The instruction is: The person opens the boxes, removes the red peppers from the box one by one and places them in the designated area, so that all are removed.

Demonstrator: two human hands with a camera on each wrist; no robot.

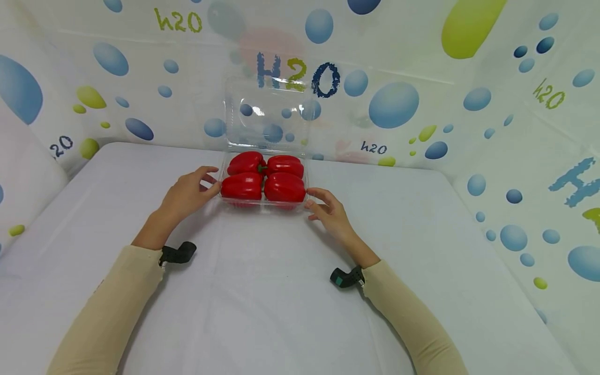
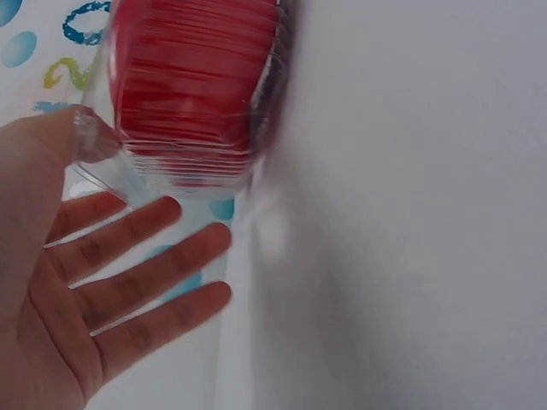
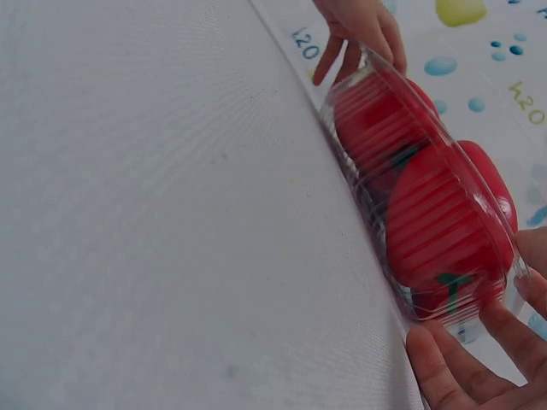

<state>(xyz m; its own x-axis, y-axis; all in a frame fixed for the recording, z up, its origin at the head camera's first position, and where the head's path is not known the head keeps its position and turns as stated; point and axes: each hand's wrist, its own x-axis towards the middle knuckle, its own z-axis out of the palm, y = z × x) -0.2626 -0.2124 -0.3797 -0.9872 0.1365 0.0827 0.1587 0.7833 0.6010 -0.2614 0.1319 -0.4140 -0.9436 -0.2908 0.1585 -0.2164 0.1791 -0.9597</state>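
Note:
A clear plastic clamshell container (image 1: 283, 205) stands at the back of the table, its lid (image 1: 269, 117) raised. Several red bell peppers (image 1: 284, 187) fill it in two rows. My left hand (image 1: 192, 188) is at its left side, with the thumb against the rim and the other fingers straight and spread in the left wrist view. On the right side, my right hand (image 1: 332, 212) grips the rim between thumb and finger. Its lower fingers touch the wall near the bottom corner (image 3: 466, 318) in the right wrist view.
A white cloth covers the table (image 1: 272, 291). Behind it hangs a curtain (image 1: 412, 67) with blue and green drops and H2O lettering. A black wrist camera (image 1: 179, 253) sits on the left wrist, another black camera (image 1: 346, 277) on the right.

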